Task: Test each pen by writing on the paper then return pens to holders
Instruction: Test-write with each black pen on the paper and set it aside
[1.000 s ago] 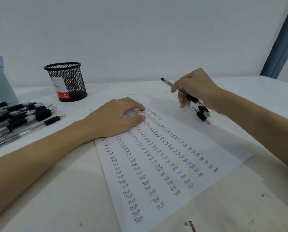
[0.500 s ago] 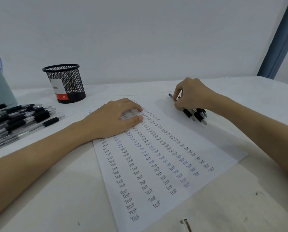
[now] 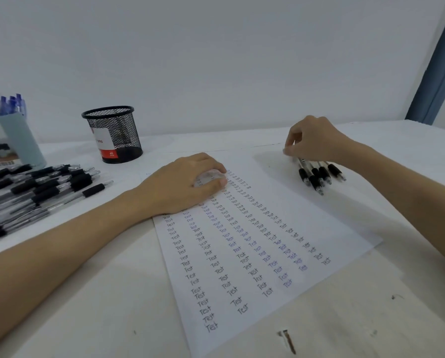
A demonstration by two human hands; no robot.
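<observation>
A sheet of paper [image 3: 257, 254] lies at an angle on the white surface [image 3: 112, 293], covered in slanted columns of the handwritten word "Test", mostly in black with some in blue toward the right. The left hand [image 3: 187, 184] rests palm down on the far left part of the paper, fingers [image 3: 213, 174] relaxed and lightly curved, close together, holding nothing.

The right hand [image 3: 314, 140] hovers at the far right, just past the paper's far right corner. Its thumb and forefinger are pinched together at the top ends of a small bunch of pens [image 3: 317, 177]; whether they actually grip one pen or only touch the ends is hard to tell, since the hand hides that spot. The bunch lies on the surface, black grips and tips pointing toward the near side, fanned slightly.

On the far left, a larger pile of black pens [image 3: 43, 187] lies flat on the surface, tips pointing right. Behind that pile stands a pale blue holder [image 3: 14, 140] with blue pens [image 3: 12, 104] upright in it. To its right stands a black mesh cup [image 3: 112, 135] with a red and white label, well apart from both hands. Near the bottom edge, a dark screw [image 3: 288, 341] lies on the surface.
</observation>
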